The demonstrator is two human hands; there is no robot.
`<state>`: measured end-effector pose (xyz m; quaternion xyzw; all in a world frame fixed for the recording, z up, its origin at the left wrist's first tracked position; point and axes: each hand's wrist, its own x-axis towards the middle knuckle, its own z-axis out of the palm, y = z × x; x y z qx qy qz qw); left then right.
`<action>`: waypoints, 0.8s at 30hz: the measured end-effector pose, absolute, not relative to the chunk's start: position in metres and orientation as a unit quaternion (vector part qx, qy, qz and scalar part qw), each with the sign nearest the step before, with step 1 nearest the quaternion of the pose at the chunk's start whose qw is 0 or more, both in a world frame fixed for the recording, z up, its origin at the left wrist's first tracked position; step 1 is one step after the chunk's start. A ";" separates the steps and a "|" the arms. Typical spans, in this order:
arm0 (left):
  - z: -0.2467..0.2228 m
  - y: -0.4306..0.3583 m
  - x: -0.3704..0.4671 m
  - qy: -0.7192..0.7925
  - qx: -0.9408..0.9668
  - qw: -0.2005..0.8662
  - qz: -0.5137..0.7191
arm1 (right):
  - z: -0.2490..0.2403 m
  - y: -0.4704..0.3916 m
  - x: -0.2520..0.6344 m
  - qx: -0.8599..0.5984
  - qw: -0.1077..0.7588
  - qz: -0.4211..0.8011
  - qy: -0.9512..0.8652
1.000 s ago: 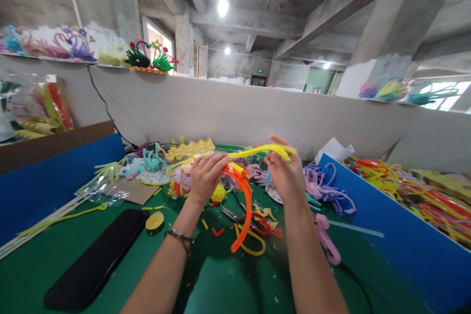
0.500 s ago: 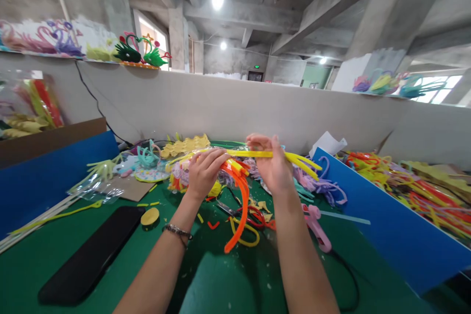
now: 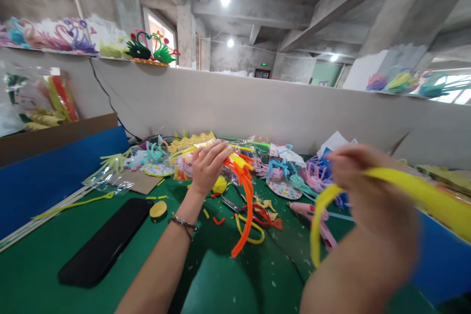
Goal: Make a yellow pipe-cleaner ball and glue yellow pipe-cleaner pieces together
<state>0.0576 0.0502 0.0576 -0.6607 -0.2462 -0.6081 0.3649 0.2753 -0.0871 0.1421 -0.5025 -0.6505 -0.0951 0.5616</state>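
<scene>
My left hand (image 3: 208, 167) is closed over a bundle of orange and yellow pipe cleaners (image 3: 246, 176) above the table. One long orange strand curves down toward the tabletop, and clear plastic shows around the bundle. Off to the right, my right hand (image 3: 371, 201) is smeared by motion and grips yellow pipe cleaners (image 3: 415, 189), with one end hanging below the fingers. Under the bundle lie open scissors (image 3: 262, 216) with red handles and a yellow pipe cleaner loop (image 3: 253, 241). A pink glue gun (image 3: 322, 223) rests just left of my right hand.
A black phone-like slab (image 3: 105, 243) lies on the green table (image 3: 221, 279) beside a round yellow disc (image 3: 158, 211). Blue box walls (image 3: 62, 176) flank the table. Pastel pipe cleaner pieces (image 3: 275, 169) pile up along the white partition (image 3: 235, 108), which carries finished swan shapes (image 3: 138, 51).
My right hand has pulled away from the bundle to the right and nearer the camera, carrying yellow pipe cleaners. My left hand keeps its hold; the view has shifted slightly.
</scene>
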 end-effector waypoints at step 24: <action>0.057 0.047 0.065 -0.269 -0.727 0.362 -0.518 | 0.115 0.001 0.217 -0.569 0.223 -0.097 -0.786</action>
